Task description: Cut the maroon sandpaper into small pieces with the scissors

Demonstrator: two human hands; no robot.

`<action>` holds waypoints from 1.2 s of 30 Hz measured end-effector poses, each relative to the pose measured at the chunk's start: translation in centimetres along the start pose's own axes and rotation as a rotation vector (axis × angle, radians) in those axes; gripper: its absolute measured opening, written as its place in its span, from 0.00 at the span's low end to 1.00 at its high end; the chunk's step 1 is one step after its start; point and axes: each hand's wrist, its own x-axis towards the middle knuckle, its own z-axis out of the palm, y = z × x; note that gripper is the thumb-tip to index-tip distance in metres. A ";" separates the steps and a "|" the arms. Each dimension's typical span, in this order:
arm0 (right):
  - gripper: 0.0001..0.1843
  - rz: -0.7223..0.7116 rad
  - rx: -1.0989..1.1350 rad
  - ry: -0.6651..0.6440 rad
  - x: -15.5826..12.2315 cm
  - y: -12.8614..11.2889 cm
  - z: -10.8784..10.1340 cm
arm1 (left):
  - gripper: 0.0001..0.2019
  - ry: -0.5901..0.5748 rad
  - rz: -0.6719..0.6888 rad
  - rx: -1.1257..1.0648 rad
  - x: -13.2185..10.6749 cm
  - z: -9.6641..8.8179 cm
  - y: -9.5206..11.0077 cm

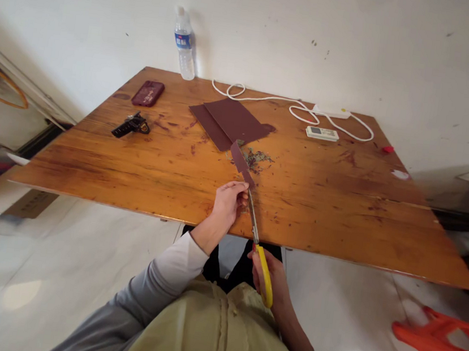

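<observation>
My left hand point(226, 203) pinches the near end of a narrow brown strip of sandpaper-like sheet point(240, 159) above the table's front part. In my right hand point(277, 280) are long scissors point(263, 270) with yellow handles, held at the table's front edge. Their blades point away from me and meet the strip beside my left fingertips; whether the blades are apart I cannot tell. Just past the strip lies a small heap of thin cut shreds point(258, 159). Two larger brown sheets point(239, 120) overlap flat on the table behind it.
On the wooden table point(341, 211) lie a dark red phone point(147, 93), a black strap-like item point(132, 125) and a white remote point(322, 133). A plastic bottle point(184, 47) stands at the wall. A white cable point(265, 98) runs to a power strip point(332, 112). An orange stool point(444, 343) stands right.
</observation>
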 end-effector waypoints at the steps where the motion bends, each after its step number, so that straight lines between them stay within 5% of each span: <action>1: 0.29 0.000 -0.003 0.002 0.0 0.0 0.0 | 0.07 -0.002 0.001 0.000 0.0 0.0 0.0; 36: 0.34 -0.097 0.004 -0.069 0.4 2.4 -0.6 | 0.04 -0.033 0.015 -0.057 0.1 -0.5 0.0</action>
